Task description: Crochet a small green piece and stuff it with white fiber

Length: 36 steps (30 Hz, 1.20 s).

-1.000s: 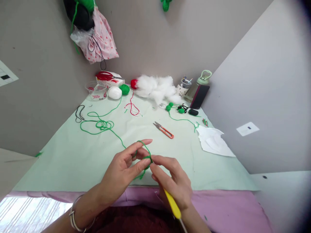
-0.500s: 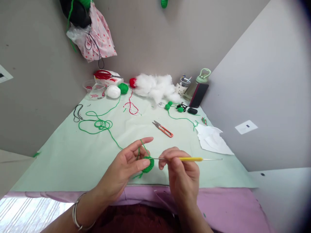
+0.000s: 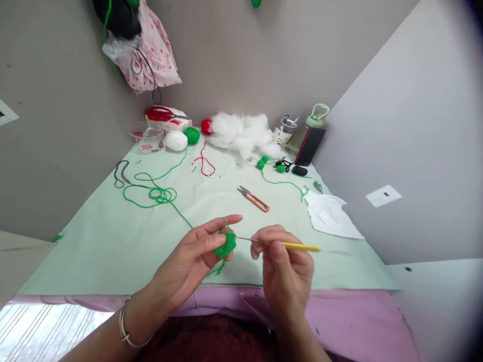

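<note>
My left hand (image 3: 194, 254) pinches a small green crochet piece (image 3: 226, 245) between thumb and fingers, its index finger stretched out with green yarn (image 3: 181, 216) looped over it. A short tail of yarn hangs below the piece. In my right hand (image 3: 285, 266) is a crochet hook with a yellow handle (image 3: 302, 246), held like a pen. Its thin metal tip points left and reaches the right edge of the green piece; whether it sits in a stitch is too small to tell. The yarn runs back in loose loops to a green ball (image 3: 191, 135).
Orange thread snips (image 3: 253, 198) lie just beyond my hands. Farther back are a white yarn ball (image 3: 176, 142), white stuffing (image 3: 243, 133), red scissors (image 3: 161, 114) on a packet, and a bottle (image 3: 307, 131) with a phone (image 3: 310, 146) leaning there. Crumpled white paper (image 3: 332, 213) lies at right.
The green piece has turned and risen slightly in my left hand, showing more of its side. My right hand and the hook have shifted a little to the right, the hook tilting more.
</note>
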### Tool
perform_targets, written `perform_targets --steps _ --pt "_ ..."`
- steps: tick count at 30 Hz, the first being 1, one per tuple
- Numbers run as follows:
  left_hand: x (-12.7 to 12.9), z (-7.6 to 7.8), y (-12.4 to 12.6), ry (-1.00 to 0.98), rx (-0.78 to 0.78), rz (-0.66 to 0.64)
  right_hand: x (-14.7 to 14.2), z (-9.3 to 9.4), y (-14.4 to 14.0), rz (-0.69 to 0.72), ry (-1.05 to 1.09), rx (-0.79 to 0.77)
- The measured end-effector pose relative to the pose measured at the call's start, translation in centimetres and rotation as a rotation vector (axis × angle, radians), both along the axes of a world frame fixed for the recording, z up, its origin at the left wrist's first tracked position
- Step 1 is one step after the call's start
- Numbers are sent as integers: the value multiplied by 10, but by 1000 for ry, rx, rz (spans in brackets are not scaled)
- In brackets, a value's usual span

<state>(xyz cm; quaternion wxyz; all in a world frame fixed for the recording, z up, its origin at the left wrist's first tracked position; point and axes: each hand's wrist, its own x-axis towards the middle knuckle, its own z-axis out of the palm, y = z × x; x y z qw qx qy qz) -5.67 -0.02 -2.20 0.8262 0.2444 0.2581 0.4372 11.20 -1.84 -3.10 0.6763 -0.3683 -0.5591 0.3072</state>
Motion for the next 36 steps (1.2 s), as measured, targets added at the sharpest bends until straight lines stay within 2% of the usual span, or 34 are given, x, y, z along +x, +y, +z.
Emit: perform_targets --steps 3,8,13,19,26,29,32,36 --pt "1 -2 -4 94 126 -23 -2 0 3 99 45 -77" --pt "-4 -5 -4 177 310 -78 0 -3 3 83 56 -140" --pt "-9 3 -1 263 284 -48 4 4 4 162 174 -205" --pt "-10 4 -2 426 374 -37 8 7 4 224 158 -200" --pt "-11 5 -2 509 441 -48 15 5 1 279 94 -156" --pt "-11 4 -2 530 456 -26 17 5 -2 252 8 -102" --pt "-11 4 -2 583 479 10 20 6 -7 183 -179 -31" --pt "-11 4 -2 619 480 57 22 4 -14 114 -432 148"
